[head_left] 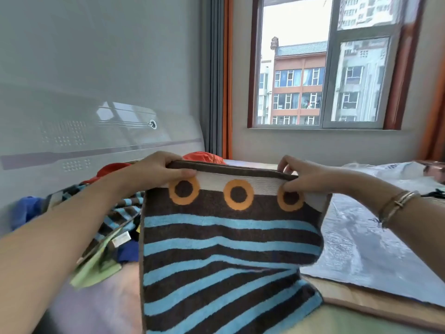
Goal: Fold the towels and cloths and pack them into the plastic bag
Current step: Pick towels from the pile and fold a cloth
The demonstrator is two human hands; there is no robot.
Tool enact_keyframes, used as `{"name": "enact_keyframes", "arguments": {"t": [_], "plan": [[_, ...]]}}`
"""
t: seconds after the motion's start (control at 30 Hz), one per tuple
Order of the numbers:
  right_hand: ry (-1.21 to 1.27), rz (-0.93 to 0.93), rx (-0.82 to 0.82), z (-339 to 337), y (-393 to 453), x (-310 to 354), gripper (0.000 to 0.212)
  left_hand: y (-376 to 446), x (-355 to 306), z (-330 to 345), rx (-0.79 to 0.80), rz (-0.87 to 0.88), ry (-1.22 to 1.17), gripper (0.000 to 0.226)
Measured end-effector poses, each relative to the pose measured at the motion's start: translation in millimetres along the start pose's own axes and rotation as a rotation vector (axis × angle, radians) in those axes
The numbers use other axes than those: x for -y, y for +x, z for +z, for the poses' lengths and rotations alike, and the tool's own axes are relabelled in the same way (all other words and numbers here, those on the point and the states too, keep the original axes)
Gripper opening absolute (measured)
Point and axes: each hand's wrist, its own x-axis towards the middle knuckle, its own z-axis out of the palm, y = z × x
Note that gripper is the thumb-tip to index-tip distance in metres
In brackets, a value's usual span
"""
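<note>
A brown towel (226,249) with blue stripes and three orange rings hangs in front of me, held up by its top edge. My left hand (154,169) pinches the top left corner, thumb on the near side. At the top right corner, my right hand (303,175) pinches the edge the same way. The towel's lower part drapes down onto the bed. A clear plastic bag (366,237) lies flat on the bed to the right. A pile of other cloths (113,218), striped, blue, green and orange, lies to the left behind my left arm.
A pale headboard (96,131) runs along the left. An orange cloth (204,156) sits behind the towel. A white crumpled bag (385,172) lies at the far right of the bed. A window (322,68) and curtains stand beyond the bed.
</note>
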Motion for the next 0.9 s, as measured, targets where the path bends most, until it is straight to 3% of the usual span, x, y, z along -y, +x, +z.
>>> {"name": "enact_keyframes", "arguments": {"t": [0.33,0.43,0.5,0.57,0.67,0.77,0.83,0.9], "plan": [[-0.070,0.039,0.230,63,29,-38,0.033,19,72,48,0.138,-0.102,0.086,0.021],[-0.241,0.024,0.223,65,45,-37,0.004,32,79,47,0.213,-0.127,0.192,0.019],[-0.360,0.028,0.223,66,54,-33,0.017,42,83,47,0.284,-0.146,0.328,0.012],[-0.493,0.064,0.217,65,63,-30,0.012,53,87,50,0.294,-0.144,0.492,0.009],[-0.589,0.060,0.044,59,83,-34,0.009,71,89,49,0.091,-0.146,0.652,0.020],[-0.387,0.088,-0.232,48,104,-48,0.010,89,86,46,-0.123,-0.075,0.513,0.033],[-0.424,0.160,-0.266,44,114,-55,0.011,99,85,48,-0.089,-0.081,0.422,0.036],[-0.501,0.222,-0.196,46,121,-59,0.012,107,86,53,0.050,-0.120,0.423,0.032]]}}
